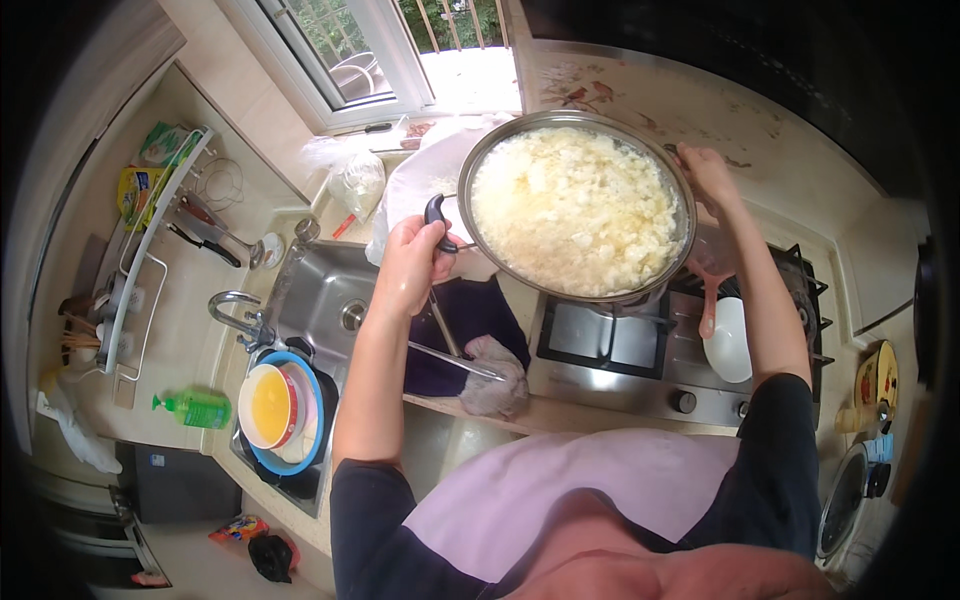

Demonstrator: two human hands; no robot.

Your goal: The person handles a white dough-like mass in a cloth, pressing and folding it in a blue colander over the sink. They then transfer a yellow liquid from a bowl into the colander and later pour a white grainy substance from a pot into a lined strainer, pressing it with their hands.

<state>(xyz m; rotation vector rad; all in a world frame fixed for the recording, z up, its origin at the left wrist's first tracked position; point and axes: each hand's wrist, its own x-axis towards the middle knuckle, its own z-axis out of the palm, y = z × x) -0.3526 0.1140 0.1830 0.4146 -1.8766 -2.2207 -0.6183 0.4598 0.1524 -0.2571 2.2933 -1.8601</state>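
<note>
My left hand (415, 264) is closed around the black loop handle (439, 223) of a wide steel pot (480, 259). My right hand (705, 178) grips the opposite handle, which is mostly hidden by the fingers. Pale yellow-white curd-like lumps in liquid (577, 210) fill the pot broadly. The pot is raised above the counter, over the left part of the gas stove (600, 379). Behind its left side, a white cloth (405, 187) is spread on the counter below the window; what lies under the cloth is hidden.
To the left is a steel sink (315, 281) with a tap (234, 300). Stacked basins (319, 435) stand nearer me. A dark cloth (499, 315), a grey rag (495, 394) and long metal utensils lie at the counter edge. A white bowl (727, 349) and pink strainer (709, 304) sit on the stove.
</note>
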